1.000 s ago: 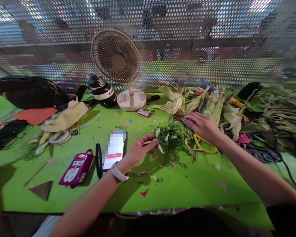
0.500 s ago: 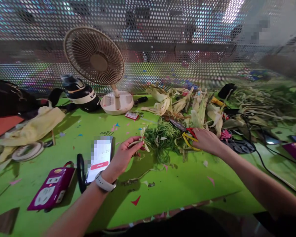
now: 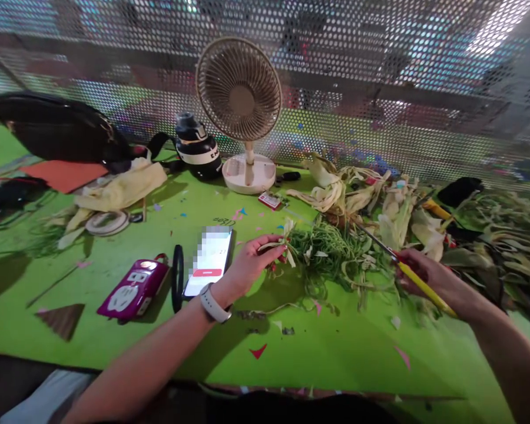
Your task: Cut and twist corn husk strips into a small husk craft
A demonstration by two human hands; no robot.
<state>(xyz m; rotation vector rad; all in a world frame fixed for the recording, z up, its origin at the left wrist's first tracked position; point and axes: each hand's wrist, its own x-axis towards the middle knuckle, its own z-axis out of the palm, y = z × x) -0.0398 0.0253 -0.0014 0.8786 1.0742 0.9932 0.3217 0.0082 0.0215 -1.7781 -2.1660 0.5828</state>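
Between the thumb and fingers of my left hand (image 3: 251, 265) is a small pale husk piece (image 3: 288, 242), tied in the middle with loose ends spreading. My right hand (image 3: 428, 277) is closed round scissors (image 3: 413, 275) with yellow and red handles; the blades point up and left over the greenery. A tangled heap of green strands (image 3: 335, 247) lies between my two hands. Behind it are dried corn husks (image 3: 331, 188), pale and curled.
A phone (image 3: 209, 259) and a purple box (image 3: 136, 288) lie left of my left hand. Farther back stand a fan (image 3: 248, 176) and a black bottle (image 3: 198, 150). Tape (image 3: 107, 222) and a black bag (image 3: 57, 129) are at the left.
The view has swung left. My right hand has lifted the scissors off the heap, and they now slant across my palm. My left hand still pinches the husk piece.
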